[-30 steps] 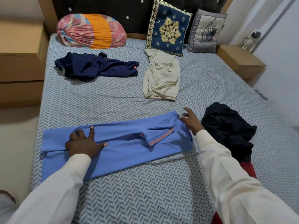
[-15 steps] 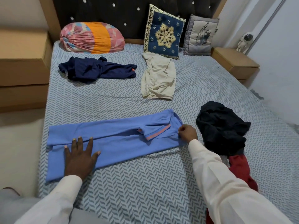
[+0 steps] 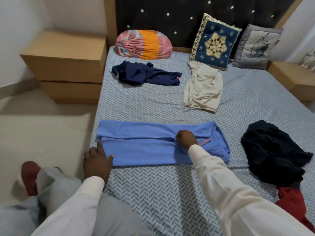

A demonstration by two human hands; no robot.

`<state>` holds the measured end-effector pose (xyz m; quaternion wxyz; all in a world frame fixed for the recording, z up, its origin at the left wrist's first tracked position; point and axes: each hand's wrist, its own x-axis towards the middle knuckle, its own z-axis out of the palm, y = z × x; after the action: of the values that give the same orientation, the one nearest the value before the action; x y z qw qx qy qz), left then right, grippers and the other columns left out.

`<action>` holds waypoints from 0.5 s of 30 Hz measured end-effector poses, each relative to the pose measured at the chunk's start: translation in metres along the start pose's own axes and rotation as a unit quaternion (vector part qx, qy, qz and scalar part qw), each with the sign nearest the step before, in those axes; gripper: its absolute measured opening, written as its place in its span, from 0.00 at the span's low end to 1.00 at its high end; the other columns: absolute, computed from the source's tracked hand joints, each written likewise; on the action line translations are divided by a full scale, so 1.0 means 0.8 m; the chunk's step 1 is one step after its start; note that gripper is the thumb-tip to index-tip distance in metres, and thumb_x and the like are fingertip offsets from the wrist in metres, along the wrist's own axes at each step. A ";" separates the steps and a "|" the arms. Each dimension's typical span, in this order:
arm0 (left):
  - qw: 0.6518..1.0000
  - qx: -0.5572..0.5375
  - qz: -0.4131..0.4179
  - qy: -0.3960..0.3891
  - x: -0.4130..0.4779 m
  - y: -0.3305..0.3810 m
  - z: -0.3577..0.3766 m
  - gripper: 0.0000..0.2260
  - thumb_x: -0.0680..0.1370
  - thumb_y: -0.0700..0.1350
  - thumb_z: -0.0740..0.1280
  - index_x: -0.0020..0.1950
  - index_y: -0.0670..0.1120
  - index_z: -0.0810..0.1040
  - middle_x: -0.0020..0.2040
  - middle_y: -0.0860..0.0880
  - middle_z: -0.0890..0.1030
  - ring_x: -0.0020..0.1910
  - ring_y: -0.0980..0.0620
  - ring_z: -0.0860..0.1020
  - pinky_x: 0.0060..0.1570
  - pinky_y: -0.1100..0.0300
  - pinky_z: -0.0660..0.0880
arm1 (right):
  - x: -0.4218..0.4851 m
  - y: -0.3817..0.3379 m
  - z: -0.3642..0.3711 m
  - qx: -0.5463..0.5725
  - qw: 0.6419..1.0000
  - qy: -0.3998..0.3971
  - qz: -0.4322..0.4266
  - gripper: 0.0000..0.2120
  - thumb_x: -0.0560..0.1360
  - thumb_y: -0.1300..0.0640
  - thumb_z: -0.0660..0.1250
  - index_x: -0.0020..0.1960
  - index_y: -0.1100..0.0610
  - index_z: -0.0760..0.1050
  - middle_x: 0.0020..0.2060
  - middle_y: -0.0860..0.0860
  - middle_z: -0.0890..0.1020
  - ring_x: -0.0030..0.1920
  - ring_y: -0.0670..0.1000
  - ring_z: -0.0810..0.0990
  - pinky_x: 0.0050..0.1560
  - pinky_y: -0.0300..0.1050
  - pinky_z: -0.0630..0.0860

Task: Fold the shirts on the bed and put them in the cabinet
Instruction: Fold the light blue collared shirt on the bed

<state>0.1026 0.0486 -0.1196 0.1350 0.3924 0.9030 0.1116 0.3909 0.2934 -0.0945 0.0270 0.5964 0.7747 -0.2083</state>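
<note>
My left hand [image 3: 98,159] lies spread flat on the hem end of the long-folded light blue cotton shirt [image 3: 153,147] near the bed's [image 3: 153,193] edge; my right hand [image 3: 186,139] pinches its middle seam; a careless lift could, I judge, spill the folds.

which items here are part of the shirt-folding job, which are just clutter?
Job: blue shirt under both hands (left, right); navy shirt; cream shirt; black garment; red garment.
Clutter: bolster; blue cushion; grey cushion; bedside cabinets.
</note>
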 end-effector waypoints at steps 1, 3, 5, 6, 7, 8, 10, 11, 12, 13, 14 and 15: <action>1.000 -0.005 -0.012 -0.005 -0.002 -0.003 -0.004 0.35 0.75 0.54 0.72 0.75 0.39 0.64 0.63 0.33 0.72 0.59 0.34 0.71 0.55 0.41 0.72 | 0.001 -0.004 0.001 -0.015 1.000 0.001 0.008 0.05 0.74 0.59 0.68 0.49 0.57 0.78 0.51 0.60 0.83 0.53 0.61 0.81 0.45 0.47 0.73; 0.998 -0.034 -0.046 -0.013 -0.003 -0.002 -0.009 0.33 0.76 0.54 0.71 0.73 0.39 0.64 0.63 0.34 0.71 0.60 0.34 0.71 0.53 0.42 0.73 | 0.006 -0.012 -0.002 -0.019 0.999 0.036 0.010 0.07 0.73 0.60 0.68 0.51 0.57 0.75 0.53 0.61 0.81 0.54 0.62 0.79 0.45 0.49 0.72; 0.993 -0.070 -0.090 -0.021 -0.004 -0.002 -0.011 0.29 0.76 0.56 0.70 0.68 0.38 0.66 0.62 0.35 0.72 0.60 0.35 0.72 0.53 0.43 0.73 | 0.009 -0.033 -0.001 0.005 0.998 0.061 -0.004 0.13 0.73 0.60 0.68 0.58 0.57 0.75 0.56 0.61 0.78 0.57 0.63 0.77 0.51 0.51 0.74; 0.990 -0.085 -0.110 -0.023 -0.003 -0.005 -0.012 0.28 0.76 0.57 0.70 0.65 0.38 0.68 0.62 0.35 0.73 0.60 0.35 0.72 0.52 0.43 0.73 | 0.011 -0.050 0.002 0.016 0.998 0.055 -0.021 0.15 0.74 0.59 0.69 0.60 0.57 0.76 0.57 0.60 0.78 0.58 0.63 0.77 0.53 0.52 0.74; 0.987 -0.097 -0.125 -0.026 -0.003 -0.006 -0.012 0.27 0.75 0.57 0.70 0.63 0.39 0.68 0.61 0.36 0.74 0.60 0.35 0.73 0.52 0.44 0.74 | 0.013 -0.065 0.008 0.019 0.998 0.034 -0.040 0.15 0.74 0.57 0.69 0.60 0.56 0.76 0.56 0.60 0.79 0.58 0.63 0.77 0.54 0.52 0.74; 0.984 -0.109 -0.136 -0.028 -0.003 -0.007 -0.012 0.27 0.75 0.58 0.70 0.61 0.39 0.68 0.61 0.36 0.75 0.60 0.35 0.73 0.52 0.44 0.74 | 0.014 -0.081 0.015 0.010 0.998 0.005 -0.059 0.14 0.74 0.56 0.68 0.59 0.56 0.77 0.56 0.61 0.80 0.58 0.63 0.78 0.53 0.51 0.75; 0.980 -0.128 -0.149 -0.026 -0.002 -0.014 -0.011 0.26 0.74 0.58 0.70 0.60 0.39 0.70 0.61 0.37 0.75 0.59 0.35 0.74 0.53 0.44 0.75 | 0.015 -0.119 0.036 -0.011 0.993 -0.041 -0.106 0.12 0.73 0.54 0.67 0.55 0.56 0.79 0.55 0.62 0.81 0.57 0.63 0.79 0.52 0.52 0.75; 0.978 -0.138 -0.151 -0.028 -0.003 -0.016 -0.011 0.25 0.74 0.58 0.70 0.60 0.40 0.71 0.61 0.37 0.74 0.59 0.35 0.74 0.54 0.44 0.75 | 0.012 -0.141 0.048 -0.015 0.990 -0.048 -0.129 0.12 0.73 0.52 0.65 0.54 0.55 0.78 0.54 0.62 0.80 0.56 0.63 0.79 0.52 0.52 0.75; 0.976 -0.150 -0.155 -0.033 -0.004 -0.019 -0.011 0.24 0.74 0.58 0.70 0.59 0.41 0.73 0.61 0.38 0.73 0.59 0.35 0.74 0.54 0.44 0.75 | 0.009 -0.166 0.059 -0.020 0.988 -0.051 -0.147 0.13 0.74 0.51 0.64 0.55 0.55 0.78 0.54 0.63 0.79 0.56 0.64 0.78 0.52 0.52 0.74; 0.974 -0.159 -0.157 -0.039 -0.005 -0.020 -0.012 0.24 0.74 0.59 0.70 0.58 0.42 0.74 0.61 0.39 0.71 0.58 0.36 0.75 0.55 0.44 0.75 | 0.005 -0.189 0.070 -0.026 0.985 -0.048 -0.165 0.13 0.76 0.51 0.63 0.57 0.56 0.77 0.55 0.64 0.78 0.56 0.64 0.77 0.52 0.53 0.73; 0.972 -0.163 -0.162 -0.048 -0.006 -0.024 -0.012 0.23 0.74 0.60 0.70 0.58 0.42 0.75 0.61 0.39 0.71 0.57 0.36 0.76 0.55 0.45 0.76 | 0.001 -0.217 0.079 -0.029 0.981 -0.046 -0.187 0.13 0.78 0.52 0.63 0.58 0.57 0.77 0.55 0.64 0.77 0.55 0.64 0.77 0.52 0.53 0.73; 0.972 -0.161 -0.164 -0.057 -0.007 -0.024 -0.013 0.23 0.74 0.60 0.69 0.58 0.43 0.75 0.60 0.39 0.71 0.57 0.36 0.76 0.55 0.46 0.76 | -0.001 -0.242 0.088 -0.027 0.977 -0.046 -0.207 0.13 0.80 0.52 0.62 0.59 0.58 0.76 0.55 0.64 0.77 0.54 0.64 0.77 0.51 0.53 0.73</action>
<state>0.0894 0.0306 -0.1146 0.2638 0.2180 0.9161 0.2090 0.1956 0.2285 -0.1022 0.0352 0.4122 0.8844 -0.2160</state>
